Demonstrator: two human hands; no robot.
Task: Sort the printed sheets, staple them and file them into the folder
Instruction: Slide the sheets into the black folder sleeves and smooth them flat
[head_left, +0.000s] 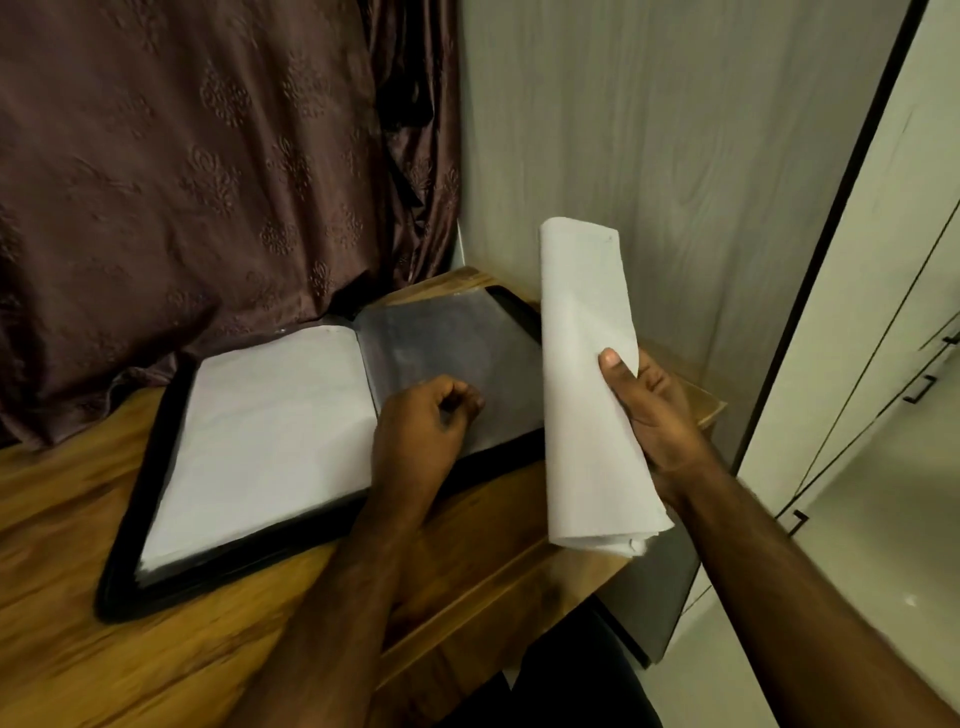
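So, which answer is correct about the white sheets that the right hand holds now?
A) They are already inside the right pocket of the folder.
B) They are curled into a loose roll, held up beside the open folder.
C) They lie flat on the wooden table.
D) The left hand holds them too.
B: the right hand grips the sheets curled into a roll, beside the open folder; the left hand rests on the folder's dark right page.

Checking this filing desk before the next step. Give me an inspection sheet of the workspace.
Surface: wooden table, corner position.
Job's things: folder lying open, white sheets in its left half, grey sleeve on the right; rolled sheets held upright. No stapler seen.
Clutter: nothing seen.
Hands: left hand curled, resting on the sleeve; right hand grips the rolled sheets.
Cables: nothing seen.
Surroundings: brown curtain, wardrobe doors.
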